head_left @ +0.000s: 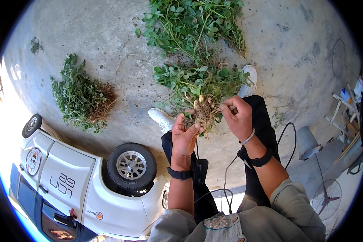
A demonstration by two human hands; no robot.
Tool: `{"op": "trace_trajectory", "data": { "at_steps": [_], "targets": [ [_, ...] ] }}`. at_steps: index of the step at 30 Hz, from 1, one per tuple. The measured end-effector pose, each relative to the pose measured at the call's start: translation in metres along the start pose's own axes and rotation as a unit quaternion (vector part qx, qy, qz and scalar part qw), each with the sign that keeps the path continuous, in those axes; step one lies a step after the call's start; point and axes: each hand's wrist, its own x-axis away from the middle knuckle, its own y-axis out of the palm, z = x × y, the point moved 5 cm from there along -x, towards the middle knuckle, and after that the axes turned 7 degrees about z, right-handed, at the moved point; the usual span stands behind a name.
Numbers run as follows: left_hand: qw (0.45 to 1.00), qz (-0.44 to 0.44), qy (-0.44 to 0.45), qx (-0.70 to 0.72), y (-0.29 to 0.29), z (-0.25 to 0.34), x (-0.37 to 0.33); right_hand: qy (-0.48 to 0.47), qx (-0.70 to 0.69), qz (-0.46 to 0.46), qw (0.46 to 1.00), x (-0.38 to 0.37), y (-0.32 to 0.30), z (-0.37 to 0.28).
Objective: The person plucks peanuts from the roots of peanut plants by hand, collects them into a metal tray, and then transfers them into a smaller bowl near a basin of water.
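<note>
A green peanut plant (207,82) hangs in front of me with its leaves pointing away and its roots toward me. Several pale peanut pods (202,101) cluster among the soil-covered roots. My left hand (184,137) is closed on the root end, thumb and fingers gripping it from the left. On the other side, my right hand (238,120) is closed in a pinch at the right edge of the roots. Whatever lies between those fingertips is too small to make out.
A larger pile of peanut plants (193,26) lies on the concrete floor beyond, and a smaller heap (82,97) lies left. A white car (68,173) stands lower left. My white shoes (162,119) flank the plant. At right are a grey bucket (307,141), a fan (326,197) and black cables.
</note>
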Motion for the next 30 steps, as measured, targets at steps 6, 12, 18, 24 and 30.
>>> {"op": "trace_trajectory", "data": {
  "at_steps": [6, 12, 18, 24, 30],
  "targets": [
    [0.99, 0.105, 0.056, 0.081, -0.006, 0.009, -0.017, 0.162, -0.201, -0.175, 0.95, 0.009, 0.014, 0.014],
    [0.97, 0.129, 0.052, 0.198, -0.046, 0.012, -0.049, 0.233, -0.445, -0.338, 0.796, 0.021, 0.021, -0.008],
    [0.987, 0.101, 0.065, 0.105, -0.002, 0.015, -0.035, 0.259, -0.441, -0.235, 0.827, 0.025, 0.035, -0.003],
    [0.988, 0.128, 0.055, 0.07, 0.01, -0.008, -0.032, 0.315, -0.34, -0.014, 0.886, 0.018, 0.024, 0.026],
    [0.998, 0.057, 0.035, 0.011, 0.017, -0.012, -0.028, 0.283, -0.25, -0.017, 0.926, 0.015, 0.019, 0.036]
  ]
}}
